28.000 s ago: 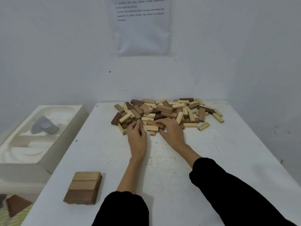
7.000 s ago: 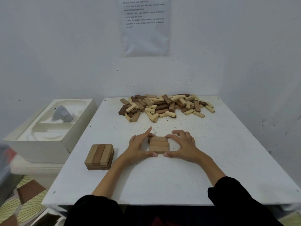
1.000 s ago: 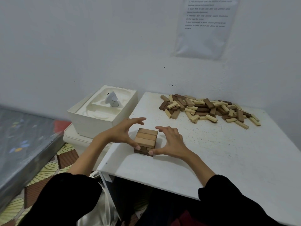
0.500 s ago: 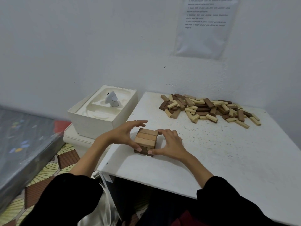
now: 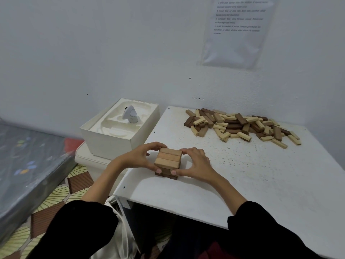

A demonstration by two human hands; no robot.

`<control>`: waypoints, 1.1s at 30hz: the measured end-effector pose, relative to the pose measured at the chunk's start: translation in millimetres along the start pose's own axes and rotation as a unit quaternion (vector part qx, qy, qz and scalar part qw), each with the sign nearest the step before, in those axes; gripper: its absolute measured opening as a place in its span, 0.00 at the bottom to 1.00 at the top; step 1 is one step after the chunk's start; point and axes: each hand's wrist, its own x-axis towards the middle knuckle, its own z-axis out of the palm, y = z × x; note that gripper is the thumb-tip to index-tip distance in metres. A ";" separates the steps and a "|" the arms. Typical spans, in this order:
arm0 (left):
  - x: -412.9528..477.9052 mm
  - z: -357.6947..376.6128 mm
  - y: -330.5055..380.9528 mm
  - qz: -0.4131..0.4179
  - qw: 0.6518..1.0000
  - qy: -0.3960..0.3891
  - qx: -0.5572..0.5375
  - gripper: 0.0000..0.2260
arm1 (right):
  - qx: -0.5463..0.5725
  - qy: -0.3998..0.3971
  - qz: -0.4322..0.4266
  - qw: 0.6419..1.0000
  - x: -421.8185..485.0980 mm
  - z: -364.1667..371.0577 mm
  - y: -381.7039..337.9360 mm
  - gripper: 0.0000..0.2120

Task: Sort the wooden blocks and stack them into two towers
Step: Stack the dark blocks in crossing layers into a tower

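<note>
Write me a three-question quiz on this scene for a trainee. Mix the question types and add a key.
1. True or false: the left hand and the right hand both grip the stack.
2. Where does the pile of loose blocks lie?
A. At the far side of the table, near the wall
B. Inside the white box
C. On the floor
3. Fill in: the top layer of the stack shows ___ blocks side by side.

Key: 1 true; 2 A; 3 three.
</note>
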 end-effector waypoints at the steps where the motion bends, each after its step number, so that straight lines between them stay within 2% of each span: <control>1: 0.4 -0.4 0.0 0.000 1.000 -0.001 0.001 0.37 | 0.001 -0.002 0.001 1.000 -0.2 0.1 -0.1 0.43; 5: 1.8 -0.8 -1.2 -0.004 1.000 -0.004 -0.001 0.40 | 0.004 -0.003 0.000 1.000 -1.3 -0.5 -1.6 0.44; 11: 4.6 0.6 -5.5 -0.006 1.000 -0.001 -0.003 0.34 | 0.006 0.003 -0.005 1.000 0.7 -1.0 0.2 0.36; 19: 6.1 1.5 -6.1 0.002 1.000 -0.002 -0.006 0.33 | 0.035 -0.006 -0.007 0.999 -1.8 -0.2 1.3 0.40; 24: 7.8 0.5 -6.7 0.002 1.000 -0.007 -0.006 0.33 | 0.031 -0.003 -0.012 0.999 0.5 0.2 2.7 0.34; 26: 8.5 0.2 -7.6 0.000 1.000 -0.008 -0.007 0.33 | 0.034 -0.007 -0.009 0.999 0.3 0.2 4.1 0.36; 30: 8.4 1.0 -12.4 -0.004 1.000 -0.022 0.001 0.38 | 0.021 -0.036 0.010 0.999 -2.3 3.5 8.2 0.47; 33: 8.0 5.2 -17.2 -0.002 0.999 -0.015 0.031 0.35 | -0.013 -0.040 0.019 0.999 -3.0 9.8 12.0 0.50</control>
